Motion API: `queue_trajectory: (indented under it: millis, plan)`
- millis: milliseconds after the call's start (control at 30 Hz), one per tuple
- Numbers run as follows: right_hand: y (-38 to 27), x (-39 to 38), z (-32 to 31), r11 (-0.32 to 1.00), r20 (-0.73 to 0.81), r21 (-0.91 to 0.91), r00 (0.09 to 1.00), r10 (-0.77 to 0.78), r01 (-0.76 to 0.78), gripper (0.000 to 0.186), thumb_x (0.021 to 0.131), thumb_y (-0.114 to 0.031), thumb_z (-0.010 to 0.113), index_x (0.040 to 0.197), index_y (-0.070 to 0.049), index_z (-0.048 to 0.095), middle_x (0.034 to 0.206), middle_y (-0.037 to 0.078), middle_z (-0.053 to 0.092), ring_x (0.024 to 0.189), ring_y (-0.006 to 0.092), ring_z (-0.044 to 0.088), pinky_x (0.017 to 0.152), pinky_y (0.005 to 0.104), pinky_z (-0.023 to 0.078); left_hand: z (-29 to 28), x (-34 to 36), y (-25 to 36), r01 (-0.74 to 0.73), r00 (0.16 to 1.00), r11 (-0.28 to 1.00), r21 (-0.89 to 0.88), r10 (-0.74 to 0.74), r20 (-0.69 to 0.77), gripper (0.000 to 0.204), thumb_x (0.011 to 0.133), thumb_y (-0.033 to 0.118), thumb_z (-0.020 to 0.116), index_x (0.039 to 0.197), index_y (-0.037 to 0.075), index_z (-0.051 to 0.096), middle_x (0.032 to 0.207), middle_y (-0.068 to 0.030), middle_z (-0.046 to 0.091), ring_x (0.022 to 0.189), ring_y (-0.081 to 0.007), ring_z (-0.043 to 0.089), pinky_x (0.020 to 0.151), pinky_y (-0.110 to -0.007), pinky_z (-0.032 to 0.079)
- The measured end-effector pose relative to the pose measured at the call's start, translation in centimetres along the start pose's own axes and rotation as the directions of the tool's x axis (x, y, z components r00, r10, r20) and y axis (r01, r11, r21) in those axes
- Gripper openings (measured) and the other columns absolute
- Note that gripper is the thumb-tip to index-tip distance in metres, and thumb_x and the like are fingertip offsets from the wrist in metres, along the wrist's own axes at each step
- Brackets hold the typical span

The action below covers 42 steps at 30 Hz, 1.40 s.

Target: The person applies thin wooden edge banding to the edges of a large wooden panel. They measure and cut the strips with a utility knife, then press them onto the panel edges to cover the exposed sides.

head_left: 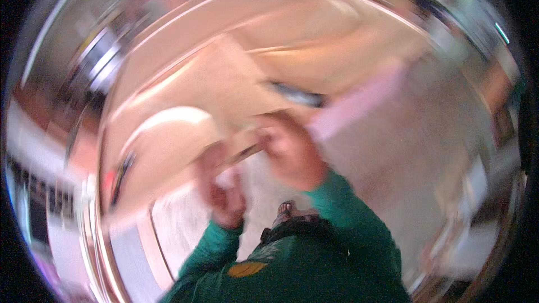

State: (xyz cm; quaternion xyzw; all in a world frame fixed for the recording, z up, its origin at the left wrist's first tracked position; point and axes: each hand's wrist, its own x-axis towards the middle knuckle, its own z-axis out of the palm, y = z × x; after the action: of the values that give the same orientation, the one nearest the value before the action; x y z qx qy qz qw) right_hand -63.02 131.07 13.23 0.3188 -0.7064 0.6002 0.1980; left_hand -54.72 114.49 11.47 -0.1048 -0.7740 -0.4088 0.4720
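My right hand (286,146), blurred, is closed on a thin tan-and-dark piece (247,148) that I cannot make out, over the near edge of a large tan work surface (303,17). Lower and to the left, my left hand (222,185) is beside the same piece; its fingers are smeared, so I cannot tell their grip. A dark oblong object (295,92) lies beyond my right hand. A pale curved strip (174,115) lies beyond my left hand.
A dark long tool with red on it (120,179) lies at the left. A pink band (359,101) runs along the right. My foot (285,209) shows on the pale floor below. Blurred shelves or fittings and metal edges line both sides.
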Motion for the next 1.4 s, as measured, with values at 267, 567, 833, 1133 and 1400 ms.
queue_trajectory:
  millis: [267,567,833,1133,1400]
  plan:
    - [-6.3,-0.1,2.3,0.805,0.365,0.383,0.875,0.319,-0.453,0.043,0.109,-0.025,0.066,0.141,0.004,0.063,0.111,0.014,0.077,0.097,0.0186,0.072,0.091,0.0351,0.058,-4.6,-3.3,7.4,0.014,0.999,0.997,0.072,-0.018,0.048,0.039,0.085,0.006,0.085,0.124,0.007,0.080,0.117,-0.0140,0.074,0.107,-0.0294,0.070,0.095,-0.042,0.055]
    - [-9.1,0.4,10.3,0.715,0.465,0.490,0.843,0.269,-0.498,0.045,0.106,-0.023,0.066,0.140,0.005,0.056,0.096,0.011,0.075,0.082,0.0149,0.070,0.073,0.0285,0.058,-13.5,-10.0,5.0,0.190,0.974,0.982,-0.004,-0.188,0.129,0.022,0.087,-0.007,0.069,0.106,0.005,0.070,0.117,-0.0132,0.070,0.101,-0.0330,0.072,0.083,-0.038,0.059]
    - [-17.1,-3.5,25.3,0.780,0.799,0.384,0.602,-0.012,-0.494,0.026,0.109,-0.015,0.065,0.124,0.002,0.052,0.100,0.014,0.074,0.097,0.0218,0.078,0.079,0.0358,0.063,-27.3,-10.6,5.6,0.589,0.769,0.740,-0.326,-0.636,-0.055,0.048,0.105,0.014,0.072,0.141,0.010,0.040,0.112,-0.0165,0.072,0.100,-0.0235,0.073,0.082,-0.036,0.061]
    - [-22.8,-2.8,44.9,0.938,0.834,0.343,0.445,-0.326,0.045,0.025,0.102,-0.027,0.077,0.108,-0.002,0.074,0.088,0.012,0.076,0.078,0.0171,0.074,0.075,0.0374,0.059,-45.9,-12.9,3.2,0.733,0.487,0.612,-0.297,-0.777,-0.399,0.048,0.111,0.013,0.063,0.154,0.002,0.046,0.097,-0.0120,0.079,0.082,-0.0131,0.071,0.074,-0.027,0.055]
    - [-17.3,5.1,56.0,0.669,0.689,-0.609,0.701,0.181,0.426,0.039,0.096,-0.041,0.077,0.119,-0.010,0.081,0.118,0.018,0.080,0.108,0.0370,0.078,0.094,0.0519,0.062,-51.1,-18.5,0.7,0.748,0.441,0.642,-0.164,-0.667,-0.601,0.038,0.108,0.015,0.068,0.142,-0.003,0.061,0.089,-0.0074,0.074,0.085,-0.0159,0.074,0.075,-0.030,0.056]
